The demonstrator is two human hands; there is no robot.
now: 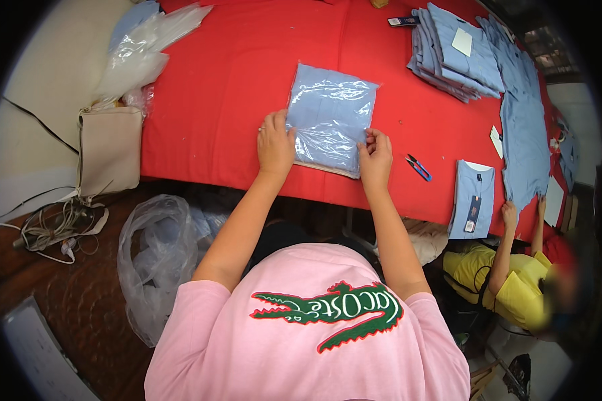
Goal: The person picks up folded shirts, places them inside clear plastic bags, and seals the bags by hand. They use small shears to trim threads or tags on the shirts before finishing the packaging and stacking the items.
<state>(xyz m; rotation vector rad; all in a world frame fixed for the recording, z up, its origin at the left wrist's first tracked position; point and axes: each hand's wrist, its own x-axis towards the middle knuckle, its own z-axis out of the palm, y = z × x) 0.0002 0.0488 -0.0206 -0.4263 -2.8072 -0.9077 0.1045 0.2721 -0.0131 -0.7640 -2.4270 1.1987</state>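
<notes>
A folded light-blue garment in a clear plastic bag lies on the red-covered table in front of me, close to the near edge. My left hand grips the bag's left side, thumb on top of the plastic. At the lower right side, my right hand pinches the bag's edge with curled fingers. The shiny film wrinkles across the middle, and a pale strip shows along the near edge. A pair of blue-handled thread snips lies just right of my right hand, apart from it.
Stacked folded blue shirts stand at the far right. One tagged folded shirt lies near the edge, beside a co-worker in yellow handling a spread blue garment. Clear bags lie far left; a plastic sack sits below.
</notes>
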